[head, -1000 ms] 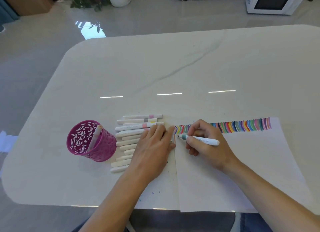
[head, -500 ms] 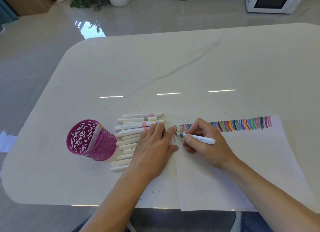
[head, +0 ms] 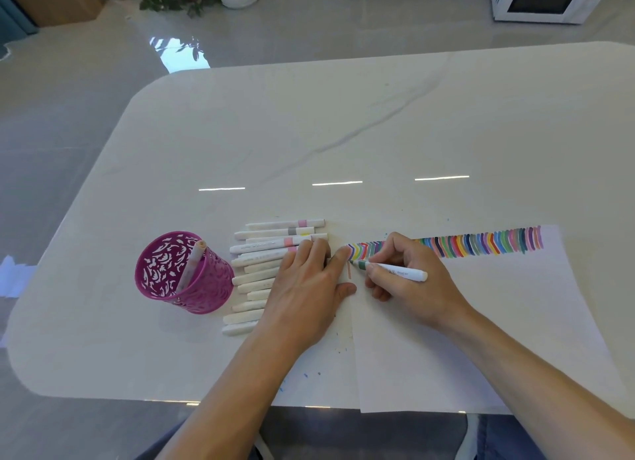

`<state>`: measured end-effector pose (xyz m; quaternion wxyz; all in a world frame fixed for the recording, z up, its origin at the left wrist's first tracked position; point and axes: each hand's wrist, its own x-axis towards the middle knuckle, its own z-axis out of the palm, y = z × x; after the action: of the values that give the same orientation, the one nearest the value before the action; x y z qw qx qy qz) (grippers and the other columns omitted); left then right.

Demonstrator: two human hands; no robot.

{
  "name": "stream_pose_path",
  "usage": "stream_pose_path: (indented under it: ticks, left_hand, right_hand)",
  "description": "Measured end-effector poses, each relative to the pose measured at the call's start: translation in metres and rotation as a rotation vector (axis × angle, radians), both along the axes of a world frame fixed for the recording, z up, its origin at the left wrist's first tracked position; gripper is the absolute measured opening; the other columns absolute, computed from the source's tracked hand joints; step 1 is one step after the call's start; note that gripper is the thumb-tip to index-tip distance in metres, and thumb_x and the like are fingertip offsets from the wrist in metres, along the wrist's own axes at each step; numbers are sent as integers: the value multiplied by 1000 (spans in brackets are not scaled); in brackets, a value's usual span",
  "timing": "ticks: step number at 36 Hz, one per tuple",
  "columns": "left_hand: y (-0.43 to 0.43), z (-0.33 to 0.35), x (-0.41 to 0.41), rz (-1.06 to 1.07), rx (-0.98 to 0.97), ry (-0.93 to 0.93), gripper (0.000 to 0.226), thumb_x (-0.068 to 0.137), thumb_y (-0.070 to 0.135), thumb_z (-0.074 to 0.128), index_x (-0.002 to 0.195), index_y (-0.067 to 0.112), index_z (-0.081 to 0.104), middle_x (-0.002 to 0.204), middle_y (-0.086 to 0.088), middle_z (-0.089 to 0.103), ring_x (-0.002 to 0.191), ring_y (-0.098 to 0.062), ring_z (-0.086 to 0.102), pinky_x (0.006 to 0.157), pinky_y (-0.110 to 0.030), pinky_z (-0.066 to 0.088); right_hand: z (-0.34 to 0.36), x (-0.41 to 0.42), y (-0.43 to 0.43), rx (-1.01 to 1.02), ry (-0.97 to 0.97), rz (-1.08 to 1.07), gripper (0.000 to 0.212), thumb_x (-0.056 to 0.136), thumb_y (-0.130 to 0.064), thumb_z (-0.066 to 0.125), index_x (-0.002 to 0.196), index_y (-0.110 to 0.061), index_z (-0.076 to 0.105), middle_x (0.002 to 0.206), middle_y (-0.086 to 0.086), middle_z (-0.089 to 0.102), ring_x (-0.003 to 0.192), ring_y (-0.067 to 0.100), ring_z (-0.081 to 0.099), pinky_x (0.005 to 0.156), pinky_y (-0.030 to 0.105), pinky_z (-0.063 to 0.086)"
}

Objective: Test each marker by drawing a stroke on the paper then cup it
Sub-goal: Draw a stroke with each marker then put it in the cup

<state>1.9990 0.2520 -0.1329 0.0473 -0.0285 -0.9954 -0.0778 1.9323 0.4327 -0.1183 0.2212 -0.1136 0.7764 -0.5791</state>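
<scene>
Right hand (head: 412,282) pinches a marker (head: 395,272), tip at the left edge of the paper (head: 481,322). Left hand (head: 305,287) lies flat just left of the paper. The stroke may run off onto the table (head: 343,133).

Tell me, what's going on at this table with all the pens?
A person is trying out markers on a sheet of paper. The right hand grips a white marker, its tip down at the left end of a row of coloured strokes along the paper's top edge. The left hand lies flat over the ends of the loose markers lined up on the table, next to the paper's left edge. The purple cup holds a single marker.
</scene>
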Motion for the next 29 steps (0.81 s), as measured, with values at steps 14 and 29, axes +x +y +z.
stream_pose_path:
  ticks: [14, 29]
  left_hand:
    - [0, 0, 0, 2, 1, 3, 56, 89, 48, 62, 137, 20, 54, 103, -1, 48, 98, -23, 42, 80, -36, 41]
    - [0, 3, 0, 0, 14, -16, 56, 90, 48, 62, 137, 19, 54, 104, -2, 48, 98, -23, 41, 81, -36, 41]
  right_hand:
    - [3, -1, -1, 16, -14, -8, 19, 86, -3, 71, 78, 1, 55, 65, 17, 70, 54, 23, 64, 51, 34, 53]
    - [4, -1, -2, 57, -7, 14, 18, 83, 1, 67, 72, 1, 53, 60, 14, 68, 48, 20, 59, 46, 27, 45]
